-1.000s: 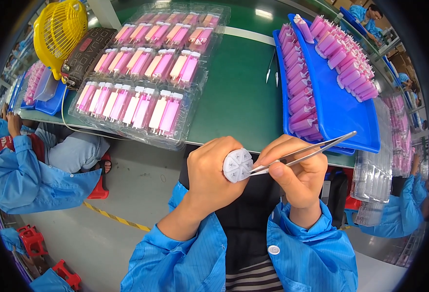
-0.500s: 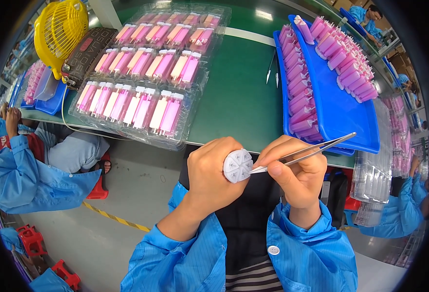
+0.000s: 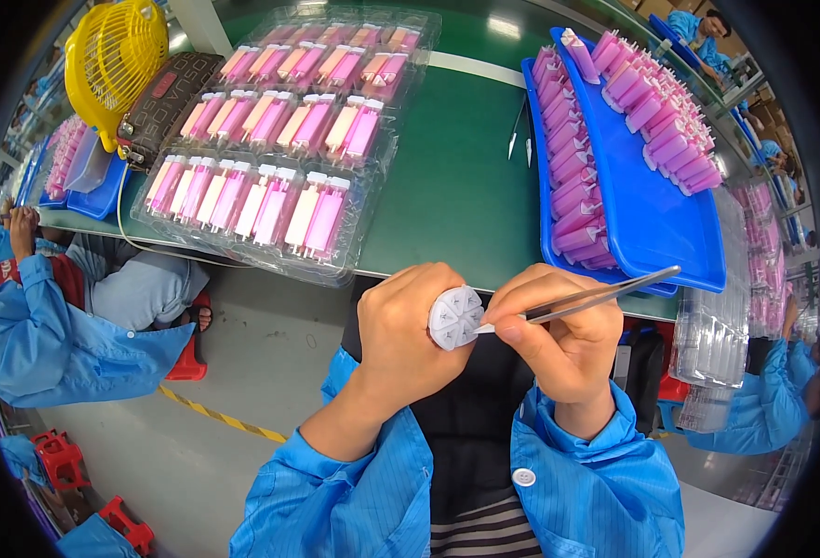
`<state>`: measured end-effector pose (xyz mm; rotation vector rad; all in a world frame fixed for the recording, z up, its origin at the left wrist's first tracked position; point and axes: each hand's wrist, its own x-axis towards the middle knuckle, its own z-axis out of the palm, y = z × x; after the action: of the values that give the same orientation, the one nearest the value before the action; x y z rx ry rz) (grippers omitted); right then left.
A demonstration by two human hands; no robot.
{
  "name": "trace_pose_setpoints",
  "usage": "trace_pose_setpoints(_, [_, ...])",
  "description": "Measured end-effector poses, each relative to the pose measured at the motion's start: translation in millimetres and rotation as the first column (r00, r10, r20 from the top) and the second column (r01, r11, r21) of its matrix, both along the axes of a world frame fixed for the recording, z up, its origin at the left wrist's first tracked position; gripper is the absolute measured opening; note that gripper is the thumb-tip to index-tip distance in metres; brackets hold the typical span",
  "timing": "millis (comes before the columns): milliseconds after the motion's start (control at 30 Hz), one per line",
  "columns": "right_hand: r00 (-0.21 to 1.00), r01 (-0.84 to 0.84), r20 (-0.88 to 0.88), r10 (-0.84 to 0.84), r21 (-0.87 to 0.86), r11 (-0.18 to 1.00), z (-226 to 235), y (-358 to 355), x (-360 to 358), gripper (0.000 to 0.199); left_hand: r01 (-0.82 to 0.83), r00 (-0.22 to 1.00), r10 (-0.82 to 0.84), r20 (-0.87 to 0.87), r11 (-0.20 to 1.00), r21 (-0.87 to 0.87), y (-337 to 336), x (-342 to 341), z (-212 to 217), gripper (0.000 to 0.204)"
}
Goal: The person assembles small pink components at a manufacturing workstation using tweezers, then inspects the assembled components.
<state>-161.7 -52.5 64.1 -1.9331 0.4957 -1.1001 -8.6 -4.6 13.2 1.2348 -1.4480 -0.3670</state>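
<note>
My left hand (image 3: 405, 330) is closed around a round white piece (image 3: 455, 318), whose face is split into wedge-shaped segments with small marks. The rest of that piece is hidden inside my fist. Between the thumb and fingers of my right hand (image 3: 563, 335) is a pair of metal tweezers (image 3: 600, 296), held slanting. Its pale tips are at the right edge of the round face, touching it or very close. Both hands are in front of the near edge of the green table (image 3: 461, 177).
A clear plastic tray (image 3: 373, 219) holds rows of pink and cream pieces on the left. Stacked blue trays (image 3: 666, 246) with pink pieces stand to the right, beside thin pointed tools (image 3: 512, 144). Behind on the left are a yellow fan (image 3: 117, 70) and a brown bag (image 3: 163, 102). Co-workers sit on both sides.
My right fingers have squeezed the tweezers' arms closer together, and their back end has dipped slightly. My left hand and the round piece have barely moved.
</note>
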Motion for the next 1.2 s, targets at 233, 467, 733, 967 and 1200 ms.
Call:
trace_pose_setpoints(233, [0.998, -0.027, -0.062, 0.01, -0.281, 0.959, 3.0, -1.9, 1.5, 0.015, 0.036, 0.996, -0.036, -0.076, 0.999, 0.004, -0.1, -0.7, 0.6, 0.025])
trace_pose_setpoints(467, [0.963, 0.064, 0.261, -0.066, 0.015, 0.998, -20.4, 7.9, -3.1, 0.023, 0.219, 0.919, -0.149, -0.365, 0.963, 0.159, 2.5, 0.6, 4.9, 0.019])
trace_pose_setpoints(733, [0.964, 0.076, 0.264, -0.027, -0.174, 0.982, -28.0, 13.8, 6.7, 0.037, 0.186, 0.913, -0.117, -0.391, 0.972, 0.144, 5.6, -0.9, 12.8, 0.018])
trace_pose_setpoints(967, [0.943, 0.079, 0.333, 0.022, -0.286, 0.955, -31.9, 6.7, 8.8, 0.038, 0.139, 0.942, -0.095, -0.323, 0.983, 0.117, 7.1, 3.0, 18.5, 0.018])
trace_pose_setpoints(1200, [0.938, 0.126, 0.345, -0.037, -0.237, 0.963, -46.9, -4.2, 8.3, 0.039, 0.087, 0.982, -0.066, -0.177, 0.99, 0.113, 10.5, 21.9, 37.7, 0.019])
